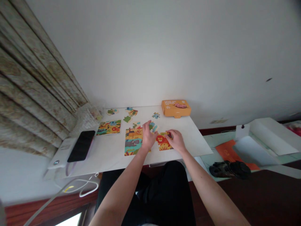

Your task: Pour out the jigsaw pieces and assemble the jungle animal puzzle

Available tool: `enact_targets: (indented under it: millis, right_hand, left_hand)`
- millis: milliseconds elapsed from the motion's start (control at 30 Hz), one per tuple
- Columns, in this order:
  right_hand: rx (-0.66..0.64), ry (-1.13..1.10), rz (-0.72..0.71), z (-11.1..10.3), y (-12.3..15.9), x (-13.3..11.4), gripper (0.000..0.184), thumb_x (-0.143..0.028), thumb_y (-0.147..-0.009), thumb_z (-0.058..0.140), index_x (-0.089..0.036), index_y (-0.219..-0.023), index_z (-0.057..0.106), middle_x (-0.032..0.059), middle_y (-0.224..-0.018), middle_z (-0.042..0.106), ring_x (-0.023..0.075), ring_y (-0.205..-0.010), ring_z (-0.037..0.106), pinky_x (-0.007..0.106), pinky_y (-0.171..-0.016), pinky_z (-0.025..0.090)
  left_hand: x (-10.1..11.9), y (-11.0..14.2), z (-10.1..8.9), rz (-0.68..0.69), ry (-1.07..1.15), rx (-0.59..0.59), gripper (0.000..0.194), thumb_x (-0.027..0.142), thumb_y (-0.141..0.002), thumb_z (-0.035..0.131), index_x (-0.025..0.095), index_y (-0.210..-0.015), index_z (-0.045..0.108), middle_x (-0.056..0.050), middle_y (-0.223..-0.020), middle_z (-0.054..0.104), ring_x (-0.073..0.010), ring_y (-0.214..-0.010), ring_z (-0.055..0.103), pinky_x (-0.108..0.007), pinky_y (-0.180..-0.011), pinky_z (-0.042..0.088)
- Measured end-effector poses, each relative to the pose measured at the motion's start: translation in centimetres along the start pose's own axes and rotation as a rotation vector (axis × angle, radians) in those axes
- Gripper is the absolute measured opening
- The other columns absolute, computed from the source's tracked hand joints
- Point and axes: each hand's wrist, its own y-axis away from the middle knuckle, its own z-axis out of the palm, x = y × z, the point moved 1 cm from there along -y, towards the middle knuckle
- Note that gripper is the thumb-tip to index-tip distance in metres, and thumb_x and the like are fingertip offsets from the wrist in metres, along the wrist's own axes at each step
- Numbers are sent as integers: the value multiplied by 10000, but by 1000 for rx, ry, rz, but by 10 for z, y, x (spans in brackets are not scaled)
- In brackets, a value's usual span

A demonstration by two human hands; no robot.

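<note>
My left hand (148, 137) is over the right edge of a partly joined jigsaw section (133, 143) with a hippo in blue water. Its thumb and forefinger are apart, with a blue and green puzzle piece (153, 127) beside them; whether they touch it I cannot tell. A smaller joined section showing an orange lion (161, 140) lies to the right. My right hand (176, 140) rests on that section's right side, thumb and fingers closed at its upper edge and covering part of it.
Loose puzzle pieces (127, 119) lie toward the wall, with another piece (155, 115) nearer the orange puzzle box (176, 108). A picture card (108, 127) and a black phone (81, 146) are at left. A black shoe (229, 169) is beyond the table's right side.
</note>
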Motion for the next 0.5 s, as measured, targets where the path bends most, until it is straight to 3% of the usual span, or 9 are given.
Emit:
enact_targets:
  millis: [133, 300, 400, 500]
  right_hand:
    - [36, -69, 31, -2, -1, 1, 317, -492, -974, 559, -227, -1001, 731, 109, -1041, 761, 283, -1004, 682, 442, -971, 516]
    - [142, -155, 91, -9, 1, -1, 436, -607, -948, 544, -215, -943, 734, 145, -1008, 753, 311, -995, 672, 481, -970, 516]
    - [242, -236, 144, -9, 7, -21, 471, -660, -911, 574, -214, -899, 725, 148, -963, 752, 312, -961, 672, 491, -955, 517]
    - [212, -472, 263, 5, 19, -57, 477, -686, -859, 639, -221, -929, 717, 124, -943, 758, 277, -871, 688, 435, -858, 550]
  left_hand:
    - [-6, 33, -30, 32, -28, -55, 822, 159, -875, 671, 287, -1568, 247, -148, -1424, 482, -278, -1310, 545, -455, -1062, 538]
    - [-12, 46, -67, 59, -59, -80, 869, 187, -896, 685, 282, -1605, 192, -162, -1484, 447, -284, -1345, 532, -434, -1054, 549]
    - [-13, 51, -81, 98, -14, -57, 862, 194, -890, 708, 285, -1602, 231, -151, -1473, 460, -286, -1326, 549, -437, -1032, 562]
    - [-11, 58, -87, 104, 18, -11, 875, 175, -878, 728, 293, -1602, 250, -142, -1431, 490, -274, -1274, 578, -416, -993, 575]
